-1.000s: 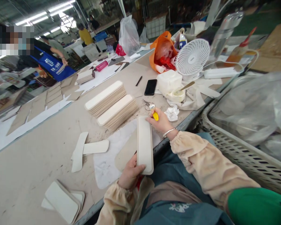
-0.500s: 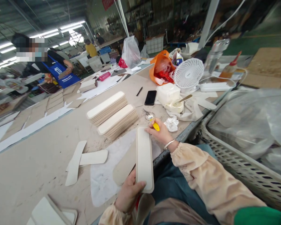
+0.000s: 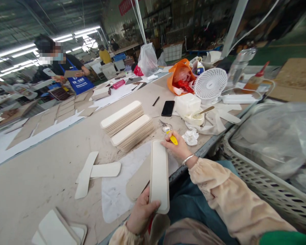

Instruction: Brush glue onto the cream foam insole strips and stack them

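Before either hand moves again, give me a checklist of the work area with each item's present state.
1. Left hand gripping the near end of the pale panel: ok, thumb on its upper face.
2. Right hand holding the yellow-handled tool: ok.
3. Underside of the pale panel checked: cannot tell, it faces away.
4. Scissors well clear of the right hand: not ok, they lie just beyond it.
5. Phone clear of both hands: ok.
6. Lower-left panels squared up: not ok, they lie askew.
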`<state>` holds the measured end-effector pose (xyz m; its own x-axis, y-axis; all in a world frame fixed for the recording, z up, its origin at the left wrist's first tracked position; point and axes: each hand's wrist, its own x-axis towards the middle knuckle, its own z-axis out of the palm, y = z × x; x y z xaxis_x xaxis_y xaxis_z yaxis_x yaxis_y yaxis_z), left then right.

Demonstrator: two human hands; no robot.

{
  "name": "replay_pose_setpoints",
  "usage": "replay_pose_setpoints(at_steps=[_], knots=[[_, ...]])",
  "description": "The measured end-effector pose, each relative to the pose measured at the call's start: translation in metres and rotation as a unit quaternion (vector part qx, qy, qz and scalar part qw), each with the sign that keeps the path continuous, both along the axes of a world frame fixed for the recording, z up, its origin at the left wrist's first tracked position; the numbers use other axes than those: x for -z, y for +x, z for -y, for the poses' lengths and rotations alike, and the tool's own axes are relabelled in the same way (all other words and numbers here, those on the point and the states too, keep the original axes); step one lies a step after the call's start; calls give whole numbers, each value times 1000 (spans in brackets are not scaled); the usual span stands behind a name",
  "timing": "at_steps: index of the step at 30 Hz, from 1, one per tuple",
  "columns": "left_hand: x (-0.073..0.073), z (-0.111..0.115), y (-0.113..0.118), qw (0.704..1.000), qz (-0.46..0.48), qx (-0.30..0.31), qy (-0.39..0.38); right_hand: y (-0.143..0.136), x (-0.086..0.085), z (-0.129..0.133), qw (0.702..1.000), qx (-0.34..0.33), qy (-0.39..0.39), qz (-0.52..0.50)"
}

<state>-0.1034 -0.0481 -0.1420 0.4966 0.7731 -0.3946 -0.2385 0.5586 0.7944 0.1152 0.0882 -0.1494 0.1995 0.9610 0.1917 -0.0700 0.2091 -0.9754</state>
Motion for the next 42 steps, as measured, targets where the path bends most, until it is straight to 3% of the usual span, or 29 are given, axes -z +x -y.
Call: replay_pose_setpoints(at_steps=[12,19,24,29,32,36,42], knots=[[-7,2,-7,1000,-7,-10,-18,-12,-5,1,1000,-4,-7,-23],[-15,-13,-32,998,-33,-58,-17,-20,-19,-10,1000,12,-9,27],[-41,-56,-62,984,-129,-122,33,-26,-41,-47,998,43,36,43],[-74,-121,-85,946,-208,-216,126,-40,-61,-95,989,86,45,112],[-86,-159,-93,924,-230,-259,164,-46,-64,-118,980,120,24,159],[-86,-201,-99,901,-263,-298,173,-50,-56,-141,963,171,13,210],[-65,-240,-107,868,-329,-309,207,-48,-37,-161,945,192,-14,264]])
